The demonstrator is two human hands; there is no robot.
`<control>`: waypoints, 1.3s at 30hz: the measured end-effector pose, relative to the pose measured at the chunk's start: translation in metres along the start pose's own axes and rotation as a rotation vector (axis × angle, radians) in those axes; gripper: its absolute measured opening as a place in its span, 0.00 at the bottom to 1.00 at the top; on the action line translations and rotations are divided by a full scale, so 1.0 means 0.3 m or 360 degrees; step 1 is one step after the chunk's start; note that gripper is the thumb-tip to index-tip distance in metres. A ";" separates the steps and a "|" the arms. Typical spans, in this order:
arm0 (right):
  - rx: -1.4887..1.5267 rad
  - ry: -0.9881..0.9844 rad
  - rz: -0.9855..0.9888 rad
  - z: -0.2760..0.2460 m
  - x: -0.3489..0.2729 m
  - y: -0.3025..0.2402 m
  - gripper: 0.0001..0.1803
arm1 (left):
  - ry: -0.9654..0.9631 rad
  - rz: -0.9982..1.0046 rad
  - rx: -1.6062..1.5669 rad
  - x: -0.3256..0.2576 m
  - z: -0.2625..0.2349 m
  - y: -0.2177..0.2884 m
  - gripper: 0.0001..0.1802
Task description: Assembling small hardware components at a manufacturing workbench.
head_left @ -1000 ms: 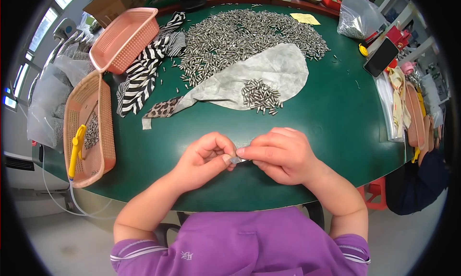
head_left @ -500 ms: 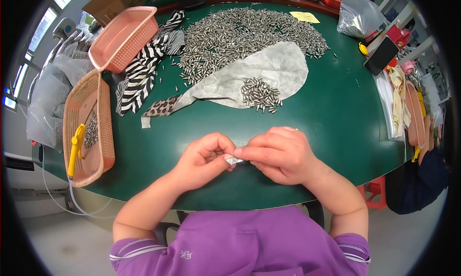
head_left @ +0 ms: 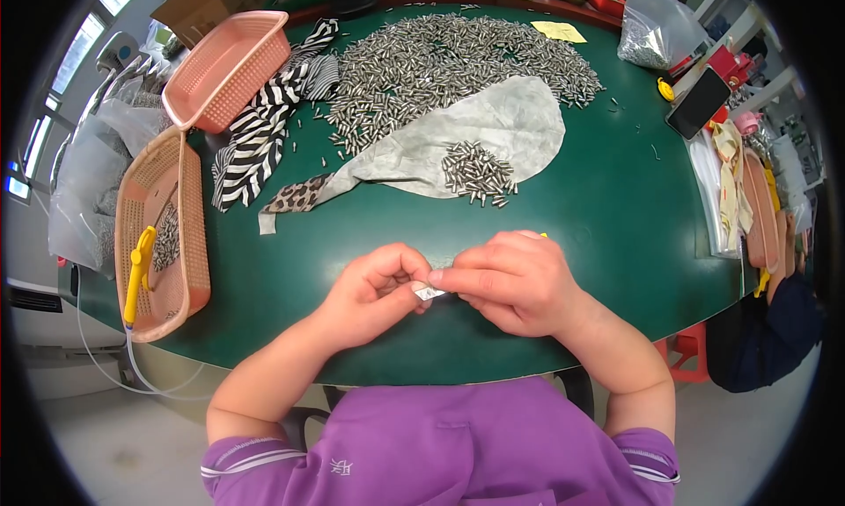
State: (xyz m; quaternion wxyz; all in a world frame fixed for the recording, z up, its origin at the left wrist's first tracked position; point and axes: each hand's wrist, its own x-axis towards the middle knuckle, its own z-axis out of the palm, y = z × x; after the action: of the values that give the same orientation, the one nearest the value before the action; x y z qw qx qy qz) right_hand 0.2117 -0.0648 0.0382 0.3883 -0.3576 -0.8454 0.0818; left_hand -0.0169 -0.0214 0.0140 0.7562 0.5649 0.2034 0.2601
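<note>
My left hand [head_left: 374, 293] and my right hand [head_left: 519, 284] meet over the near part of the green table. Between their fingertips is a small whitish-grey scrap [head_left: 428, 293] with dark marks; whether it is paper or cloth I cannot tell. The left thumb and fingers pinch it, and the right index fingertip presses at its upper right corner. Anything inside the scrap is hidden. Beyond the hands, a small heap of metal pins [head_left: 478, 173] lies on a stained grey-white cloth [head_left: 528, 123]. Behind that spreads a large pile of similar metal pieces [head_left: 440, 57].
On the left, a pink basket [head_left: 224, 66] stands behind another peach basket [head_left: 195, 233], which holds metal pieces and a yellow air gun [head_left: 139, 273] with a hose. A zebra-striped cloth [head_left: 255, 150] lies alongside. At right are a phone [head_left: 700, 104] and a plastic bag [head_left: 651, 31] of parts.
</note>
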 end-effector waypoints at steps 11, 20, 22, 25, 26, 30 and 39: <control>-0.0044 0.0015 -0.0036 -0.002 -0.003 0.012 0.20 | 0.0005 -0.0046 -0.0038 -0.005 -0.003 0.001 0.03; -0.0043 0.0042 -0.0060 -0.001 -0.003 0.017 0.20 | -0.0003 -0.0063 -0.0061 0.000 0.001 0.012 0.02; -0.0032 0.0022 -0.0058 -0.004 -0.003 0.021 0.20 | -0.0011 -0.0057 -0.0074 0.001 -0.002 0.014 0.02; -0.0014 0.0027 -0.0063 -0.006 0.001 0.018 0.20 | -0.0033 -0.0038 -0.0104 0.000 -0.004 0.012 0.02; -0.0014 0.0027 -0.0064 -0.005 0.001 0.019 0.20 | -0.0031 -0.0047 -0.0112 -0.001 -0.003 0.011 0.02; -0.0023 0.0030 -0.0075 -0.005 -0.002 0.021 0.19 | -0.0040 -0.0068 -0.0160 -0.004 -0.005 0.006 0.02; -0.0029 0.0007 -0.0067 -0.001 0.002 0.012 0.19 | -0.0011 -0.0066 -0.0055 -0.003 0.001 0.005 0.02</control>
State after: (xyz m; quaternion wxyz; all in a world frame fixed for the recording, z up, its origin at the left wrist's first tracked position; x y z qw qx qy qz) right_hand 0.2137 -0.0617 0.0373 0.3884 -0.3436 -0.8526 0.0652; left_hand -0.0176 -0.0217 0.0156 0.7718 0.5484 0.2080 0.2457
